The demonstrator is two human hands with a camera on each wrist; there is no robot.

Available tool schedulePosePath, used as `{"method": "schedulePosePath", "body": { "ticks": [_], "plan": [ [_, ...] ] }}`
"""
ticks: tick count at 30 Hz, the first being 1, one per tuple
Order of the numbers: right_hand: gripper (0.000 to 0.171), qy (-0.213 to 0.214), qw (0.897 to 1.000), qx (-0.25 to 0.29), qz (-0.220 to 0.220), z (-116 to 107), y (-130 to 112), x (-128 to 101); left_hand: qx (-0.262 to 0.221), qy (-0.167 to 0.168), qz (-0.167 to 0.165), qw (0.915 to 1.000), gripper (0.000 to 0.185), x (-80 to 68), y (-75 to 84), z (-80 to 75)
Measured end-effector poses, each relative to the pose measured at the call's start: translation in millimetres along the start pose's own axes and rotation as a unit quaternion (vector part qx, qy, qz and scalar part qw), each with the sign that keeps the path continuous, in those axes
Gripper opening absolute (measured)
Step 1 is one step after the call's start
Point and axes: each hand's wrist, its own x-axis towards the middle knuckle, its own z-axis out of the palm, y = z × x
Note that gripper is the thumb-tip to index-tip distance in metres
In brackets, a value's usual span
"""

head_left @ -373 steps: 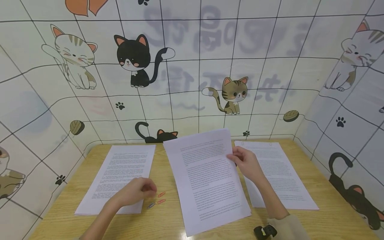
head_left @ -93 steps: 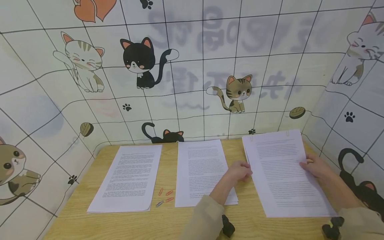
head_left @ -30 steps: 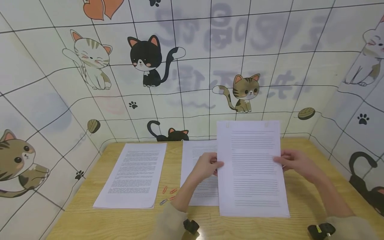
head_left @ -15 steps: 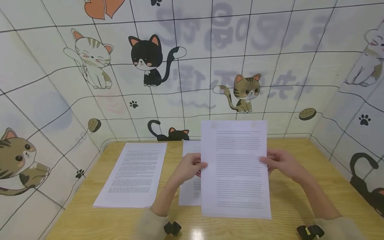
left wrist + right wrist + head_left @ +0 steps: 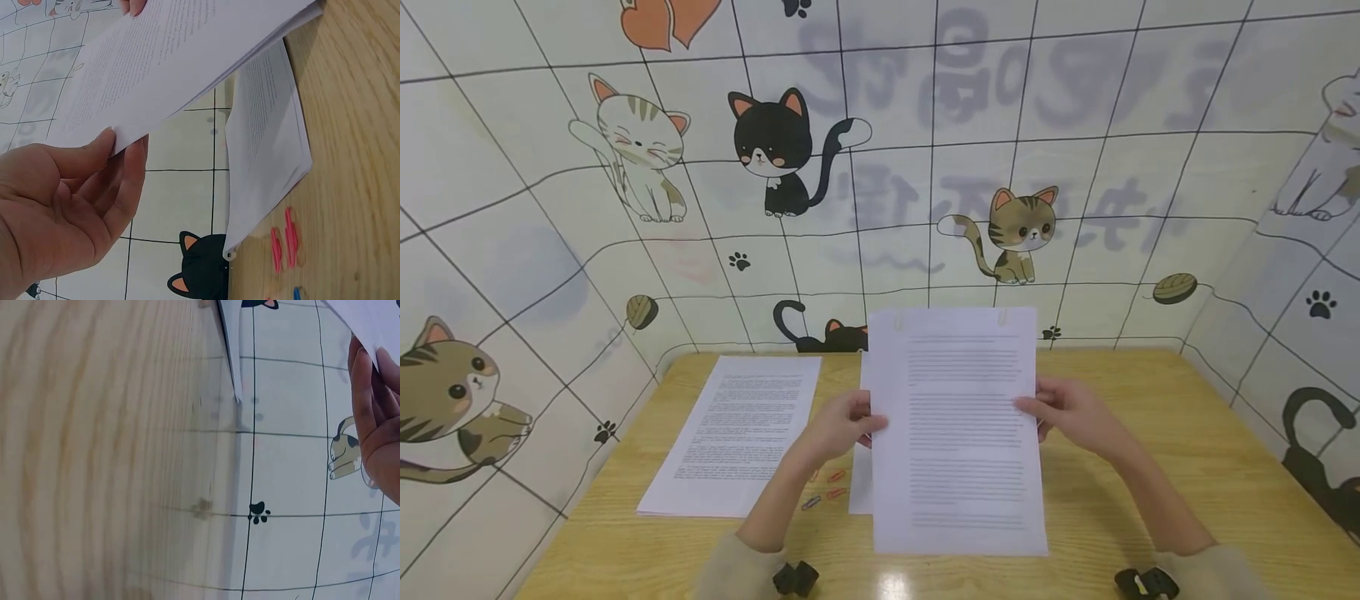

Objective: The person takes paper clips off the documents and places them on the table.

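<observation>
A stack of printed paper [image 5: 962, 433] is held up above the table, with two pale paper clips [image 5: 1002, 317] along its top edge. My left hand [image 5: 842, 425] pinches its left edge, thumb in front and fingers behind. On the opposite edge my right hand [image 5: 1075, 417] pinches it the same way. In the left wrist view the left hand [image 5: 81, 194] grips the margin of the sheets [image 5: 156, 69]. The right wrist view shows the right hand [image 5: 378, 412] at the sheet's edge. Behind the held stack lies a second stack [image 5: 861, 492], mostly hidden.
Another printed stack [image 5: 737, 433] lies at the left of the wooden table [image 5: 1150, 467]. Several loose paper clips, red [image 5: 837, 477] and blue [image 5: 811, 502], lie between the left and middle stacks. A cat-patterned wall covering [image 5: 895, 200] encloses the back and sides.
Earlier the middle stack was held up, then it lay on the table. Both hands have since lifted the clipped stack from the right and carried it left, over the middle stack.
</observation>
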Motion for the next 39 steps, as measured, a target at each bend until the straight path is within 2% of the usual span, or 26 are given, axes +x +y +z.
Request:
{"method": "schedulePosePath", "body": {
  "ticks": [5, 10, 15, 20, 23, 26, 32, 36, 39],
  "plan": [
    [0.026, 0.010, 1.000, 0.003, -0.016, 9, -4, 3, 0.003, 0.030, 0.012, 0.9995, 0.020, -2.0, 4.8, -7.1],
    [0.024, 0.019, 1.000, -0.002, -0.024, 15, -6, 5, -0.004, 0.104, 0.076, 0.9917, 0.027, 2.2, 16.6, -14.2],
    [0.022, 0.032, 0.999, -0.012, -0.037, 20, -5, 4, 0.003, 0.182, 0.134, 0.9740, 0.021, 5.2, 29.7, -19.5],
    [0.018, 0.040, 0.998, -0.018, -0.045, 24, -5, 4, 0.008, 0.233, 0.221, 0.9471, 0.020, 6.8, 38.5, -22.7],
    [0.017, 0.040, 0.998, -0.021, -0.041, 26, -6, 4, 0.030, 0.248, 0.258, 0.9332, 0.015, 7.3, 42.2, -24.9],
    [0.017, 0.038, 0.999, -0.023, -0.031, 27, -8, 4, 0.053, 0.258, 0.270, 0.9261, 0.011, 7.6, 45.6, -25.7],
    [0.018, 0.032, 0.999, -0.026, -0.017, 27, -10, 3, 0.080, 0.251, 0.272, 0.9254, 0.008, 10.5, 48.5, -25.9],
    [0.019, 0.030, 0.999, -0.034, -0.010, 26, -10, 3, 0.076, 0.245, 0.273, 0.9271, 0.005, 10.7, 49.2, -25.4],
    [0.019, 0.030, 0.999, -0.037, -0.008, 26, -11, 3, 0.068, 0.255, 0.273, 0.9251, 0.005, 11.1, 50.1, -23.4]
  ]
}}
